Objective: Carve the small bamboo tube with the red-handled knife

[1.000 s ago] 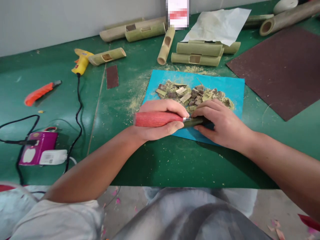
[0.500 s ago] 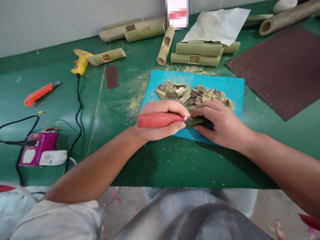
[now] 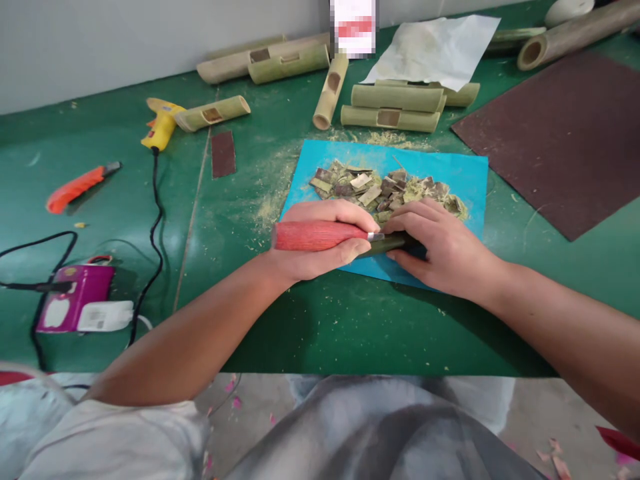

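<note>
My left hand (image 3: 307, 265) is closed around the red wooden handle of a carving chisel (image 3: 320, 236), whose short metal end points right. Under that metal end lies a dark green bamboo piece (image 3: 383, 246). My right hand (image 3: 445, 247) grips the bamboo from the right, covering much of it. The chisel's tip is close to my right fingertips, and I cannot see exactly where it touches. Both hands are over the front part of a blue sheet (image 3: 470, 183), just in front of a heap of bamboo chips and shavings (image 3: 370, 190).
Cut bamboo tubes (image 3: 400, 98) and white paper (image 3: 430, 50) lie behind the sheet. A brown board (image 3: 555, 147) is at right. On the left are a yellow glue gun (image 3: 163, 127), an orange utility knife (image 3: 77, 189), a brown strip (image 3: 223, 154) and a purple power box (image 3: 83, 293) with cables.
The chisel handle has risen slightly and its metal end is a little lower against the bamboo, showing more tilt. My right hand stays almost in place.
</note>
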Demonstrator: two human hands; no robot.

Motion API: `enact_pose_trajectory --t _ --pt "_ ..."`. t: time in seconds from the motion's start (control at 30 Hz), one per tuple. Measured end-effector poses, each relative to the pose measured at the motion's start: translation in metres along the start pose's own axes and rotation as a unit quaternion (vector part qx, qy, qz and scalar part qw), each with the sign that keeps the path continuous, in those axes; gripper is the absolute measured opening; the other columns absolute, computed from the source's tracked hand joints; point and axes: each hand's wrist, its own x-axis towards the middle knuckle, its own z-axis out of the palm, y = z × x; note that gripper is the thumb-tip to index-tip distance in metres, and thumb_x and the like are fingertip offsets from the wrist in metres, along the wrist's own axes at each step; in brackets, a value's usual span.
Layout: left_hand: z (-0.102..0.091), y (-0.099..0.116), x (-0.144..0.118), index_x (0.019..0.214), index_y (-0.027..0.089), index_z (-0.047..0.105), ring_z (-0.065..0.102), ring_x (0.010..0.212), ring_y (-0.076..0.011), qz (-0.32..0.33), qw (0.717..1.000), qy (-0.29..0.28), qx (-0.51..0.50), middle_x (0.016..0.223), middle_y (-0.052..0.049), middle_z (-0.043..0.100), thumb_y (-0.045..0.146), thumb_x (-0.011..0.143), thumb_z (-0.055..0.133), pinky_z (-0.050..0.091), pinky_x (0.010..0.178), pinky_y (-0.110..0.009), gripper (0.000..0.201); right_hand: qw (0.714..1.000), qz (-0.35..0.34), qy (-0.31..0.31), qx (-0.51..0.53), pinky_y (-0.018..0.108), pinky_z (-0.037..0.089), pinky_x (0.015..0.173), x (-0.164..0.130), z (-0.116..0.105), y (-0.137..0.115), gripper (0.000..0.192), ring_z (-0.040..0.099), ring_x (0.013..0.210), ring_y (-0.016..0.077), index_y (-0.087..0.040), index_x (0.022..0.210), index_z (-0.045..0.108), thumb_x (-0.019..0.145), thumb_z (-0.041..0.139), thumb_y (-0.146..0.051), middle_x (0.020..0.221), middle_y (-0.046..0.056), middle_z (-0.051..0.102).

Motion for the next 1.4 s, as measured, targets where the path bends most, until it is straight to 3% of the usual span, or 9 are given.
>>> enact_pose_trajectory --t 0.43,0.7,0.83,1.07,1.4 --pt "-0.001 0.002 0.004 0.097 0.025 0.079 0.081 0.093 -0.0186 0.008 0.999 -0.033 -0.024 0.102 -0.003 0.085 0.029 0.086 0.084 0.065 0.087 -0.03 0.013 0.999 -0.002 -0.002 -0.047 0.047 0.053 0.087 0.001 0.005 -0.003 0.019 0.064 0.097 0.0304 -0.021 0.111 0.07 0.098 0.06 -0.03 0.104 0.013 0.073" --pt "0.008 0.004 0.005 0.087 0.022 0.074 0.08 0.083 -0.0169 0.013 1.0 -0.004 0.011 0.092 -0.002 0.083 0.02 0.084 0.075 0.063 0.077 -0.029 0.004 0.999 0.005 -0.016 -0.045 0.045 0.051 0.083 0.003 0.003 -0.003 0.014 0.062 0.093 0.0292 -0.022 0.105 0.07 0.095 0.065 -0.03 0.101 0.012 0.073" --pt "0.008 0.002 0.004 0.076 0.021 0.071 0.076 0.072 -0.0159 0.007 0.999 0.049 0.018 0.08 -0.002 0.079 0.017 0.083 0.07 0.061 0.068 -0.029 0.008 0.999 -0.002 -0.012 -0.04 0.045 0.051 0.082 0.003 0.003 -0.003 0.014 0.062 0.092 0.0291 -0.021 0.105 0.069 0.096 0.064 -0.03 0.101 0.012 0.073" --pt "0.01 -0.005 -0.001 0.067 0.022 0.063 0.066 0.06 -0.0133 0.04 0.993 0.103 -0.049 0.068 0.0 0.07 0.027 0.086 0.069 0.053 0.055 -0.029 0.021 1.0 0.0 -0.001 -0.023 0.046 0.052 0.084 0.002 0.005 -0.002 0.011 0.064 0.093 0.0289 -0.022 0.104 0.068 0.094 0.065 -0.027 0.102 0.011 0.074" --pt "0.015 -0.011 -0.005 0.068 0.021 0.064 0.065 0.059 -0.0132 0.053 0.985 0.149 -0.072 0.068 -0.001 0.071 0.036 0.091 0.07 0.053 0.056 -0.03 0.028 1.0 -0.001 -0.003 -0.026 0.047 0.053 0.084 0.002 0.004 -0.002 0.012 0.064 0.094 0.0297 -0.021 0.104 0.068 0.095 0.065 -0.027 0.102 0.012 0.074"
